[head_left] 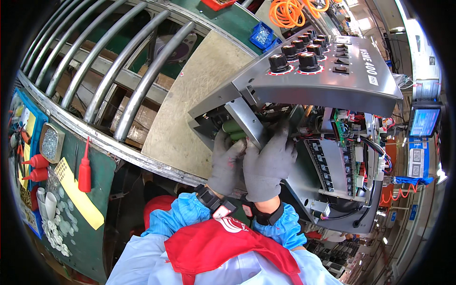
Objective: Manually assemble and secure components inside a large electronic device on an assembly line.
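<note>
We could scuff the green cylinders [232,127] inside the open grey chassis [308,97] at right if our fingers slip off the metal bracket [244,122], as our left hand [225,164] and right hand [270,164] reach in side by side, fingers far, wrists near, though we cannot tell whether either grip is closed.

White lettering [367,62] and a small white label [373,80] mark the grey metal casing [323,92] near its black switches [341,70]; a white emblem [232,224] marks the red apron [204,247].
</note>
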Tool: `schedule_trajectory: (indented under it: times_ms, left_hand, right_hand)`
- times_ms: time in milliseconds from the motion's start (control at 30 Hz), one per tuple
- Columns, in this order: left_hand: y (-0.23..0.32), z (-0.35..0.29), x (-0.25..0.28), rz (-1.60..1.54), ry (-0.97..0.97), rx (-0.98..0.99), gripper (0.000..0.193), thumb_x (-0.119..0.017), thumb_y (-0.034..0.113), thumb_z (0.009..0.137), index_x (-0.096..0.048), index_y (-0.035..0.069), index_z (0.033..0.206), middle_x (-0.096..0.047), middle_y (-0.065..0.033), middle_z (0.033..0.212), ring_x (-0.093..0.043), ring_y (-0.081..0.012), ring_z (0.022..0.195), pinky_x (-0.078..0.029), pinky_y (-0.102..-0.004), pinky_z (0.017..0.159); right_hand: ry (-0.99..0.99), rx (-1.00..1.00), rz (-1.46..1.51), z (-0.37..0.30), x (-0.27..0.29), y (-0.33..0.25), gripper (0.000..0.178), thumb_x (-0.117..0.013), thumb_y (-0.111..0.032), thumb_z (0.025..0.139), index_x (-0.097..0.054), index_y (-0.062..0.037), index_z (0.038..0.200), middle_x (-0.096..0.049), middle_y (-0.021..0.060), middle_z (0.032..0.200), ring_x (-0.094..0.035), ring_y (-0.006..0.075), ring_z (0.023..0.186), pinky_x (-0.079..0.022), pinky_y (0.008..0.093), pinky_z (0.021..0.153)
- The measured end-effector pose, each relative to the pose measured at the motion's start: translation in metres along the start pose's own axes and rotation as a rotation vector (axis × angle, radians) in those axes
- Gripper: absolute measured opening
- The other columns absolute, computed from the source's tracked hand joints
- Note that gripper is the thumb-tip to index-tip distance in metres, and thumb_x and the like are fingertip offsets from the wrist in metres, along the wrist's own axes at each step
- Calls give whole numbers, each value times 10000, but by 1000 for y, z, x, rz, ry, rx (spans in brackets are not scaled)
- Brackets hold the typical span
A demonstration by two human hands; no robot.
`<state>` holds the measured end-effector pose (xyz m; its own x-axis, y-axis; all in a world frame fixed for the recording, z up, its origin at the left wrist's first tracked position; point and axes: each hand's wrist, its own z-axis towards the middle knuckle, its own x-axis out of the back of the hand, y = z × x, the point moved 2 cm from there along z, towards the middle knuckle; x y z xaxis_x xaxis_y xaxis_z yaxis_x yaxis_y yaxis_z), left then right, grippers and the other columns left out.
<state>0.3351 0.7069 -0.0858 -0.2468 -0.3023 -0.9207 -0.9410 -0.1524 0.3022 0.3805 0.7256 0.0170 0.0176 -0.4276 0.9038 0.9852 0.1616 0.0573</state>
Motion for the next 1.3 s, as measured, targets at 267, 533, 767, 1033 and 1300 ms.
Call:
schedule_trajectory:
  times_ms: [267, 533, 767, 1033, 1300]
  left_hand:
    - [-3, -1, -1, -36, 13, 10, 478, -652, 127, 950, -456, 26, 1375, -627, -111, 1240, -632, -185, 1096, -524, -337, 945]
    - [1, 0, -6, 2, 15, 2, 504, -661, 155, 952, -440, 24, 1385, -618, -117, 1257, -633, -181, 1091, -534, -326, 919]
    - [5, -4, -8, 54, 6, 35, 594, -692, 171, 929, -402, 23, 1426, -605, -116, 1250, -633, -182, 1060, -545, -324, 890]
    - [-2, -2, -3, 21, 44, 64, 631, -704, 166, 919, -381, 27, 1443, -594, -119, 1263, -629, -192, 1073, -539, -331, 912]
    - [0, -2, -5, 36, -7, 36, 557, -693, 184, 938, -422, 30, 1400, -610, -119, 1241, -632, -190, 1075, -540, -332, 903]
  right_hand:
    - [-1, 54, 100, 1, 4, 4, 844, -772, -309, 709, -463, 21, 1421, -643, 236, 1068, -600, 415, 977, -452, 517, 911]
    - [1, -5, 67, 1, 0, 0, 850, -757, -282, 683, -465, 32, 1416, -636, 234, 1107, -596, 418, 987, -453, 508, 922]
    - [-26, -63, 81, 3, 6, -4, 870, -749, -270, 651, -464, 28, 1417, -633, 223, 1102, -597, 419, 1006, -446, 510, 950]
    - [-26, 10, 101, 1, 8, -1, 851, -750, -275, 668, -469, 14, 1417, -631, 193, 1086, -586, 409, 1008, -445, 520, 938]
    - [17, -15, 70, 0, -3, 3, 796, -753, -297, 708, -489, -1, 1398, -629, 202, 1004, -592, 408, 963, -450, 530, 886]
